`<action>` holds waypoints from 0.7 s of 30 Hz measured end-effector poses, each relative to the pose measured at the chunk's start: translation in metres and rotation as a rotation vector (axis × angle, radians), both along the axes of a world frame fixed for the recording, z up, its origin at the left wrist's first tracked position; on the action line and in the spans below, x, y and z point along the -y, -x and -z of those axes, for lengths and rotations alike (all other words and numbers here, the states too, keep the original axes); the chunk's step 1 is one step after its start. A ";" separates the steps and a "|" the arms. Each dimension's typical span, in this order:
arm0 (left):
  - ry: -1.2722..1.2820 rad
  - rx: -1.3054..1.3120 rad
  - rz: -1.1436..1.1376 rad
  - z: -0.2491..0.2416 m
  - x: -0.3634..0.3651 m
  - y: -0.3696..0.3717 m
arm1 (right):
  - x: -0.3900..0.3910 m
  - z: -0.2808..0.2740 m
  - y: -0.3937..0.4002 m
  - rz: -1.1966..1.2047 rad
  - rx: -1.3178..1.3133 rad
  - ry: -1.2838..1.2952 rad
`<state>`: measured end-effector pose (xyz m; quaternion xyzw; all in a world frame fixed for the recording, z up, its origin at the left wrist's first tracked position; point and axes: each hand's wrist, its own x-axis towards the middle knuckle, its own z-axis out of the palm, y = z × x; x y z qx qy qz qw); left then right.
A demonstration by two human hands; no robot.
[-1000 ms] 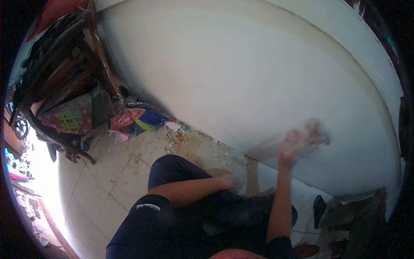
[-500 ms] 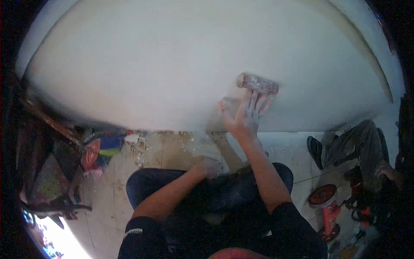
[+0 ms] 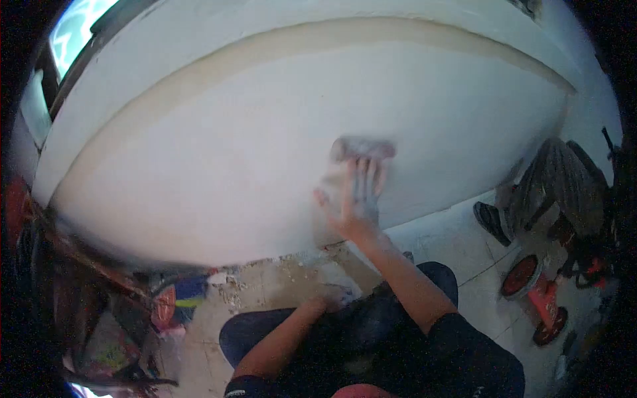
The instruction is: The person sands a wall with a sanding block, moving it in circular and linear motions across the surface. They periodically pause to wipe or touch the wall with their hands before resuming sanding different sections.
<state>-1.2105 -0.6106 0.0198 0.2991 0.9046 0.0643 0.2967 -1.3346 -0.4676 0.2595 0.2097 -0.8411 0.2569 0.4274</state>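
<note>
My right hand [image 3: 358,202] is raised against the white wall [image 3: 232,146], its fingers stretched upward and dusted white. The fingertips press a short reddish-brown cylinder [image 3: 363,148], coated with white dust, flat to the wall. The cylinder lies nearly level and is blurred, so its exact kind does not show. The thumb stands out to the left, apart from the cylinder. Low over my lap, my left hand [image 3: 334,297] is near my knees, blurred by motion. Its fingers cannot be made out.
White flakes lie on the tiled floor [image 3: 265,282] along the wall's foot. To the right are a red-and-white stand-like object [image 3: 541,298], a dark shoe [image 3: 491,222] and grey cloth [image 3: 557,176]. Clutter with an orange-red item [image 3: 164,306] fills the lower left.
The view has tilted up and turned, showing the wall's upper ledge. My right hand and the cylinder appear lower and farther left in view. My left hand stays near my lap.
</note>
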 end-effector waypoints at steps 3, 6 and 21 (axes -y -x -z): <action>0.005 0.079 -0.013 -0.061 -0.011 0.001 | -0.004 -0.046 -0.001 0.015 -0.018 0.068; 0.099 0.123 -0.065 -0.033 -0.014 0.005 | 0.005 -0.002 0.003 0.017 0.006 0.062; -0.116 -0.005 -0.343 0.114 0.025 -0.052 | 0.014 0.067 -0.018 -0.004 0.117 -0.032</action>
